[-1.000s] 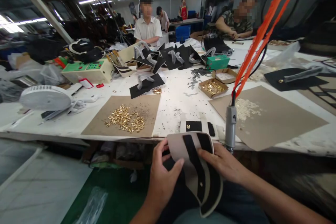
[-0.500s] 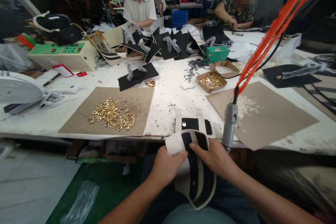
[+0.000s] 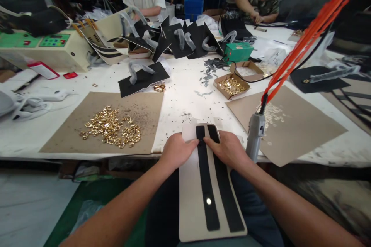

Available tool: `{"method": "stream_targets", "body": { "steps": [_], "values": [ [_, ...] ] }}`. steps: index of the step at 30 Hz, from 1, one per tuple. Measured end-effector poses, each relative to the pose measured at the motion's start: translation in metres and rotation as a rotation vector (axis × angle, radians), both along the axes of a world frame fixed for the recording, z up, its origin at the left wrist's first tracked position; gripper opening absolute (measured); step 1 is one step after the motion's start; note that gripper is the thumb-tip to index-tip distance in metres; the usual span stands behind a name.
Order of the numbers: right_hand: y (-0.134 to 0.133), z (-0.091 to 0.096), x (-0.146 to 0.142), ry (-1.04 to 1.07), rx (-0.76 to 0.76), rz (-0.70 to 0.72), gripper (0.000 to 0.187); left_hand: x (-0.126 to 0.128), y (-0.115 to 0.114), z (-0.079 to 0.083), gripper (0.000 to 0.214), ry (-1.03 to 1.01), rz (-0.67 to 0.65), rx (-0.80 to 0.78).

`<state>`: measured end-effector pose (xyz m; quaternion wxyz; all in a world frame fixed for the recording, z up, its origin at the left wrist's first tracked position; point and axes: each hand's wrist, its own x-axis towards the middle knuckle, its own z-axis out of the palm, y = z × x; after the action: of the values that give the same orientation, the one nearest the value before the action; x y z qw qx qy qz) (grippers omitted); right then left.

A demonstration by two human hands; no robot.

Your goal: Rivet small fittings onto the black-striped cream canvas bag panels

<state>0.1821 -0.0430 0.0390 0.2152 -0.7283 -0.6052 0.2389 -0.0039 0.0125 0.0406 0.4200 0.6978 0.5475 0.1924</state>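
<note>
A cream panel (image 3: 191, 197) with two black stripes and a small metal stud runs from the table's front edge down over my lap. My left hand (image 3: 176, 150) presses on its upper left part, fingers curled on the cream edge. My right hand (image 3: 228, 149) lies on its upper right part, fingers reaching across the black stripes. Both hands hold the panel's top end on the table edge. A grey hand tool (image 3: 255, 137) hanging on orange cords (image 3: 307, 34) dangles just right of my right hand.
Gold metal rings (image 3: 111, 127) lie heaped on a brown cardboard sheet (image 3: 72, 139) to the left. A second cardboard sheet (image 3: 304, 127), a small box of gold parts (image 3: 232, 85), black pieces (image 3: 185, 40) and a green-topped machine (image 3: 43, 48) sit farther back. Other people work across the table.
The panel, bent and curled in my hands earlier, now lies flat, stretched from the table edge over my lap. Both hands moved up onto the table edge, covering the small piece there.
</note>
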Motion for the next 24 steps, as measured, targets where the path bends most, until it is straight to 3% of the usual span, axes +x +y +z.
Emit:
{"method": "stream_targets", "body": {
  "steps": [9, 24],
  "values": [
    [0.010, -0.004, -0.001, -0.023, -0.023, -0.031, 0.023, 0.003, 0.013, -0.012, 0.025, -0.030, -0.037, -0.038],
    [0.020, -0.010, 0.001, -0.087, -0.056, -0.023, 0.020, 0.007, 0.023, -0.011, 0.021, 0.010, -0.039, -0.152]
  ]
}}
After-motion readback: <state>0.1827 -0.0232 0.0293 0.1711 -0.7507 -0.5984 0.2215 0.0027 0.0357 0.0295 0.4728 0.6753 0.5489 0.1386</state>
